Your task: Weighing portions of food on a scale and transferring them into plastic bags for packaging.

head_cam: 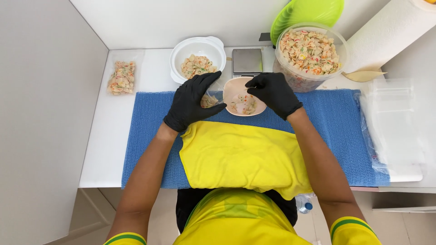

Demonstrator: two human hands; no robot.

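Left hand [193, 102]: black-gloved, fingers spread, pinning a clear bag [210, 99] at centre frame.
Right hand [274, 93]: curled, gripping the pink bowl [244, 96] rim.
Bowl: centre, on blue mat [336, 131], holding pasta bits.

Small bowl [244, 102] on mat [336, 122], before scale [247, 61]

A white surface [97, 149] sits in a narrow alcove — a plain white wall [172, 20] behind it, a flat grey-white panel [41, 113] close on the left. Light is bright and even. Below the edge, pale floor [161, 227] shows — smooth and light-coloured.
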